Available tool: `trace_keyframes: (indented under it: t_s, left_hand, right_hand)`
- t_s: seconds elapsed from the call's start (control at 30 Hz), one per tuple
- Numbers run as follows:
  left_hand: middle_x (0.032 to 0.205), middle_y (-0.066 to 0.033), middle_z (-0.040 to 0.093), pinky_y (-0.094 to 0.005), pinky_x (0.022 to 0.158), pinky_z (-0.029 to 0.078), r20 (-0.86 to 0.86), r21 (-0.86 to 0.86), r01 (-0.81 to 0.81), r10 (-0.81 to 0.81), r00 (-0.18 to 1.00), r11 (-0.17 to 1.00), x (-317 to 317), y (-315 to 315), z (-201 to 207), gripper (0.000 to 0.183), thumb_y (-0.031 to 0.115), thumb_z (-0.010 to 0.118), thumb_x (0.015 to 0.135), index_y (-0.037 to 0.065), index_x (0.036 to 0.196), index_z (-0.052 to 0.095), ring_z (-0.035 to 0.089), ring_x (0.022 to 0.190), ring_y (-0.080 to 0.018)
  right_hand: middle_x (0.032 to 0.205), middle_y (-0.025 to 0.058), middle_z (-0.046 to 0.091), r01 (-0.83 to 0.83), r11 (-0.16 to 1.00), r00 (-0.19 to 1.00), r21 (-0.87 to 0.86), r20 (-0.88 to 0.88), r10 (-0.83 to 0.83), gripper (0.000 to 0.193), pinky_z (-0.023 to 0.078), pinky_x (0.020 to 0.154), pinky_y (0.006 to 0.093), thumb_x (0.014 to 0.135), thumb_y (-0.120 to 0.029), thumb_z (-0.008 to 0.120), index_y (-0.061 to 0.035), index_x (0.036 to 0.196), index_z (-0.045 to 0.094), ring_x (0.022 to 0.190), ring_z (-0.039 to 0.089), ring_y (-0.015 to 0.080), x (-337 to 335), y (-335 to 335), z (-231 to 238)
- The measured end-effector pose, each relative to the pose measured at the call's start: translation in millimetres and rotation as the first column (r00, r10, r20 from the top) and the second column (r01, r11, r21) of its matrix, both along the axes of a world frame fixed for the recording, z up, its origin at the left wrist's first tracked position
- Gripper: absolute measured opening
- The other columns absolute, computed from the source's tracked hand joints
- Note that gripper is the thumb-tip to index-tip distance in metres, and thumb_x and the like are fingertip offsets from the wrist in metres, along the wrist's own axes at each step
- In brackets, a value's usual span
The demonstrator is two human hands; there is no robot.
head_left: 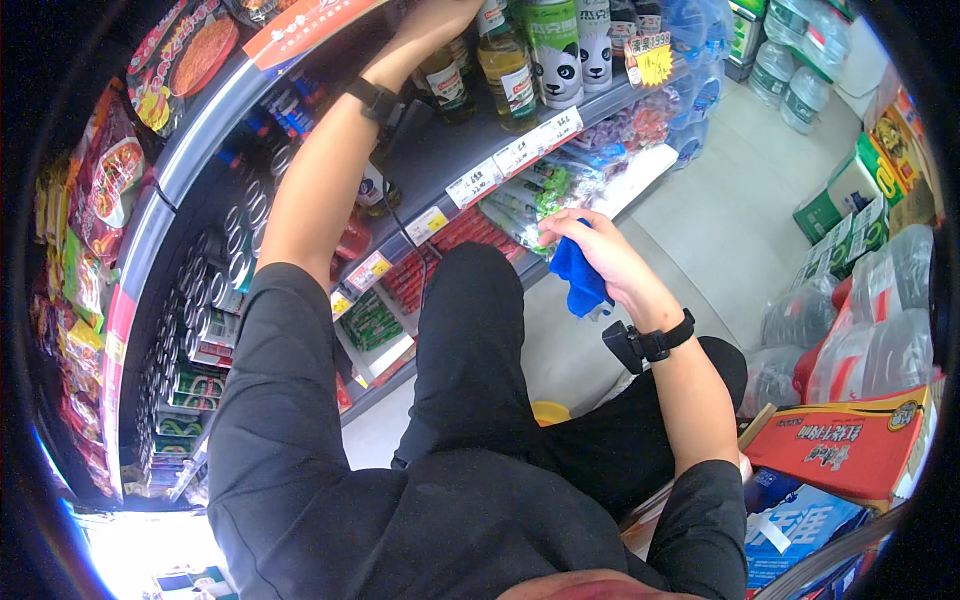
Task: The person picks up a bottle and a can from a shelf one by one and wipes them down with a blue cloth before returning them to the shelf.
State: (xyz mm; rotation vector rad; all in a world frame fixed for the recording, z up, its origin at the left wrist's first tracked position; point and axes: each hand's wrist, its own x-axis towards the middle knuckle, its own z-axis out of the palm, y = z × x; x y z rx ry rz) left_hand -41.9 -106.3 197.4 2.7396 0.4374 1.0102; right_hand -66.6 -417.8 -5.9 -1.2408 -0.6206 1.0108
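Our left hand (440,22) is over the shelf (430,170), with bottles (515,85) standing to its right and cans (215,325) back to its left. Our right hand (612,258) has a cloth (578,275) in it; packets (545,190) lie before it, jugs (885,320) to its right, cartons (830,450) behind and right.

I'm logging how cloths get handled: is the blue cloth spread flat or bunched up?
Bunched up: the blue cloth hangs in creased folds from the right hand, not laid out flat.
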Motion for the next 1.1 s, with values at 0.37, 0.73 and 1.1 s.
trace_keyframes:
  t_s: [0.37,0.73,1.1]
  left_hand:
    - [0.115,-0.0162,0.07,-0.0434,0.099,0.048,0.164,-0.167,0.275,-0.249,0.955,0.947,12.8,4.6,26.7,0.041,0.037,0.05,0.105,0.003,0.124,0.064,0.066,0.105,-0.031]
    - [0.115,-0.0167,0.07,-0.0437,0.099,0.048,0.128,-0.094,0.214,-0.201,0.971,0.972,16.4,25.9,24.3,0.041,0.037,0.051,0.105,0.003,0.124,0.064,0.065,0.106,-0.0315]
    - [0.116,-0.0171,0.07,-0.0441,0.1,0.048,0.133,-0.076,0.185,-0.174,0.976,0.98,14.4,29.6,19.1,0.041,0.036,0.051,0.105,0.003,0.124,0.064,0.065,0.107,-0.0321]
  right_hand:
    - [0.095,0.0066,0.073,-0.007,1.0,1.0,-0.013,-0.009,0.007,0.025,0.051,0.074,0.0266,0.094,-0.025,0.068,-0.002,0.103,0.071,0.083,0.065,0.0119,1.2,0.0,3.1]
    - [0.095,0.0062,0.073,0.012,1.0,1.0,0.007,0.003,-0.012,0.025,0.05,0.074,0.0261,0.094,-0.026,0.068,-0.0029,0.104,0.071,0.084,0.064,0.0114,4.1,-2.5,3.5]
    - [0.093,0.0039,0.072,0.026,0.999,1.0,0.022,-0.016,-0.026,0.024,0.049,0.074,0.0246,0.093,-0.026,0.068,-0.0031,0.1,0.072,0.083,0.063,0.01,5.9,-5.2,5.5]
